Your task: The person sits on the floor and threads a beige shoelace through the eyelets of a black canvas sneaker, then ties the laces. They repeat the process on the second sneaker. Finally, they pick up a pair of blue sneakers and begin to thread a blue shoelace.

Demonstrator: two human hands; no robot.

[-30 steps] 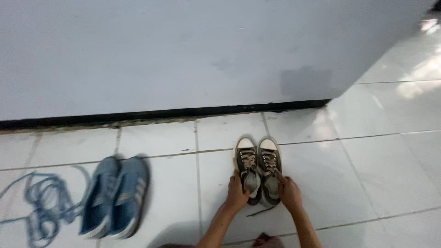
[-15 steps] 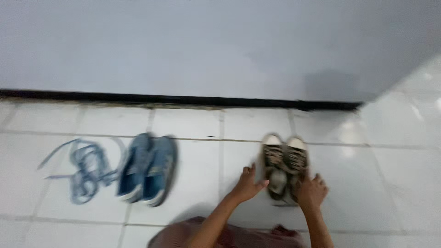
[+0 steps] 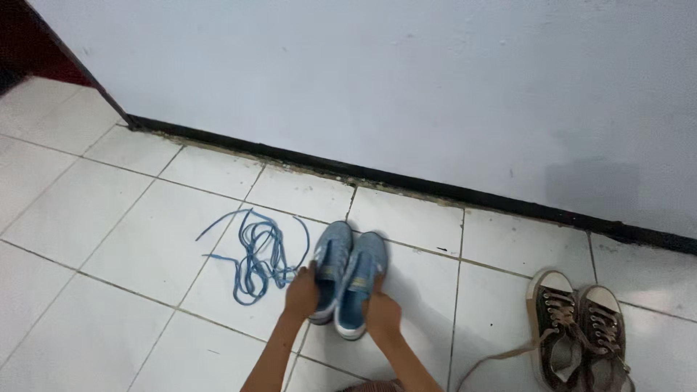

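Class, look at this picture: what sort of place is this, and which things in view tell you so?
Probably an indoor floor in a home: white floor tiles, a plain wall with a dark skirting strip, and dark sneakers on the floor.

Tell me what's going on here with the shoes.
A person crouches on the white tiled floor near a wall. The left hand and right hand each grip one shoe of a pair of blue sneakers, which stand side by side, toes to the wall. Loose blue laces lie in a heap just left of them. A pair of dark canvas sneakers with white toe caps sits off to the right, untouched.
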